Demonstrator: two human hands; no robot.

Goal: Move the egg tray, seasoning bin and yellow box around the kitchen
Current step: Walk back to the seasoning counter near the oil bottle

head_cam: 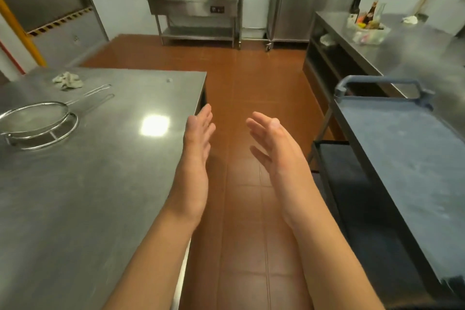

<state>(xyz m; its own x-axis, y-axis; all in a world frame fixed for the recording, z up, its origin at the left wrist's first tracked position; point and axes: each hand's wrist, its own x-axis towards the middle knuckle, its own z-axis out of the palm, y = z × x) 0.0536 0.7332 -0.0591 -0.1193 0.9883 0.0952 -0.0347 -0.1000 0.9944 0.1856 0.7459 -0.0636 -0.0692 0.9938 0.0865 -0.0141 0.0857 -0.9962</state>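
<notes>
Overhead, steel table (105, 184) beside tiled floor (241, 88).

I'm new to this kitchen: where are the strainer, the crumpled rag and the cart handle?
Strainer (34, 118): head view, on its mesh bowl.
Crumpled rag (68, 80): head view, its middle.
Cart handle (377, 80): head view, top bar.

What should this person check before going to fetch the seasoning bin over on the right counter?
1. Left hand free: ok, fingers straight, holding nothing.
2. Right hand free: ok, open and holding nothing.
3. Aisle floor ahead clear: ok, bare tiles show between the hands and the far wall.
4. Seasoning bin located: ok, on the right counter, with bottles standing in it.
5. Cart top free as a drop spot: ok, nothing on the part shown.
6. Egg tray and yellow box located: cannot tell, neither is in view.
</notes>
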